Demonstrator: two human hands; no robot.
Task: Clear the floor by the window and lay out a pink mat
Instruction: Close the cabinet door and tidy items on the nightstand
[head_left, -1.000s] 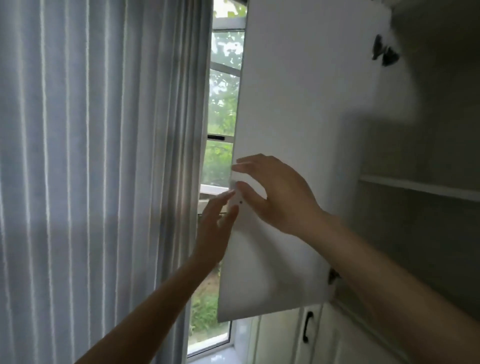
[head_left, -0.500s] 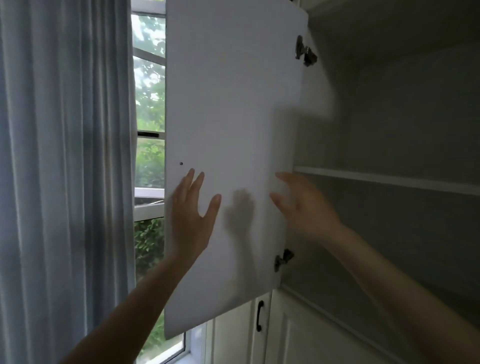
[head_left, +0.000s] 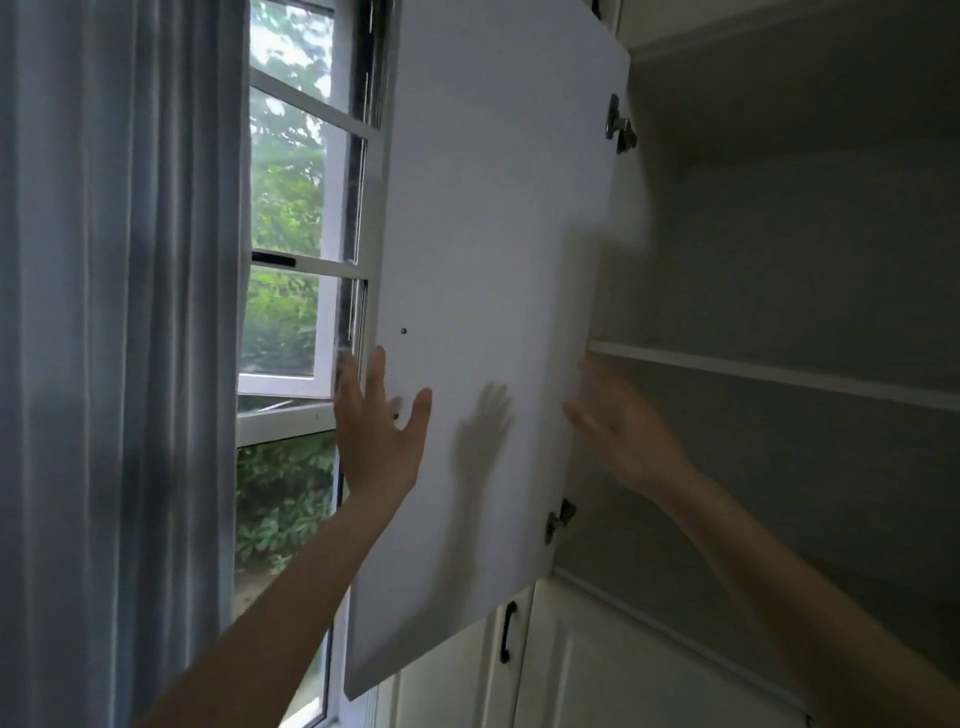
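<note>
a pale blue-grey curtain (head_left: 114, 364) hangs in long folds from 7 to 11 o'clock, filling the left third of the view. just right of it, at 10 to 12 o'clock, a white-framed window (head_left: 306, 270) shows green leaves outside, one sash tilted ajar. a white cupboard door (head_left: 493, 312) stands swung open through the centre, partly covering the window. behind it, from 1 to 4 o'clock, the open cupboard (head_left: 779, 234) shows a bare white shelf (head_left: 779, 371). two metal hinges join door and cupboard — upper hinge (head_left: 619, 126) at 1 o'clock, lower hinge (head_left: 558, 519) at 5 o'clock. the left hand (head_left: 382, 436), fingers straight and spread, is raised flat at the door's left edge, near centre. the right hand (head_left: 626, 431), fingers relaxed and apart, is lifted at 3 o'clock beside the door's hinged edge, holding nothing. a closed lower cabinet carries a dark handle (head_left: 506, 631) at 6 o'clock. the pink mat is not in sight — nor the floor.
</note>
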